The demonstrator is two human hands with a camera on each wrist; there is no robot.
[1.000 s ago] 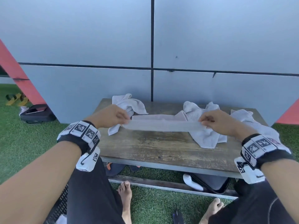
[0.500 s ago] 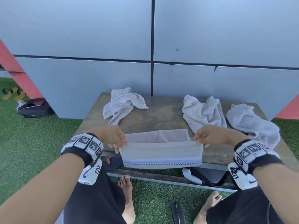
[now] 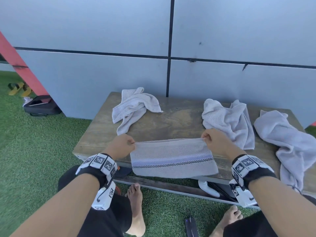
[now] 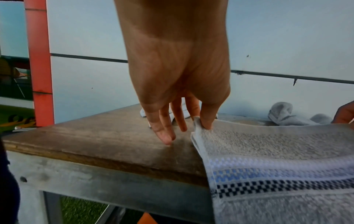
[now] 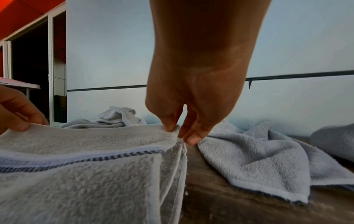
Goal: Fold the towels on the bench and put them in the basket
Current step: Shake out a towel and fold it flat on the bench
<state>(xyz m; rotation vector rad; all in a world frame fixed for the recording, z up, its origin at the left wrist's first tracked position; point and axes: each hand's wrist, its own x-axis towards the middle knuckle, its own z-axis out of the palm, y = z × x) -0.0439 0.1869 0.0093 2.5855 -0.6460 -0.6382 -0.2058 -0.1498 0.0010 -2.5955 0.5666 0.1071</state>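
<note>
A grey towel (image 3: 172, 158) with a blue and black checked band lies folded double over the wooden bench's (image 3: 177, 120) near edge, its lower part hanging past the rim. My left hand (image 3: 125, 146) pinches its left top corner (image 4: 199, 125) between thumb and finger. At the other end my right hand (image 3: 211, 140) pinches the right top corner (image 5: 173, 128). Three crumpled grey towels lie on the bench: one at the back left (image 3: 135, 106), one at the back right (image 3: 229, 120), one at the far right (image 3: 289, 139). No basket is in view.
A grey panelled wall (image 3: 171, 40) stands right behind the bench. Artificial grass (image 3: 34, 151) surrounds it. A black bag (image 3: 41, 106) and yellow sandals (image 3: 18, 88) lie at the far left. My bare feet (image 3: 136, 207) and a dark flat object (image 3: 191, 226) are below the bench edge.
Both hands brought the stretched towel down and toward me from above the bench, then laid it over the near edge; they now hold the top corners a little farther back on the bench.
</note>
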